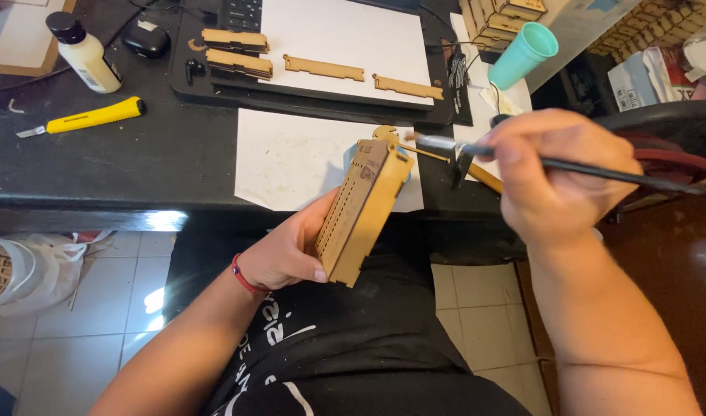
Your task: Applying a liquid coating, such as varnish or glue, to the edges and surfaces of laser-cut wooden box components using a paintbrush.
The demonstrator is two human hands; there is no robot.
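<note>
Left hand [287, 254]: grip closed around a flat, laser-cut plywood box [361, 209] with slotted, toothed edges, held tilted just off the front edge of the black tabletop [137, 154]. Right hand [557, 181]: grip pinching a thin black-handled brush [522, 158], bristles near the box's top.

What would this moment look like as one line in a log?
left hand: holds wooden box | right hand: holds paintbrush, bristles near box top | desk: yellow knife, glue bottle
</note>
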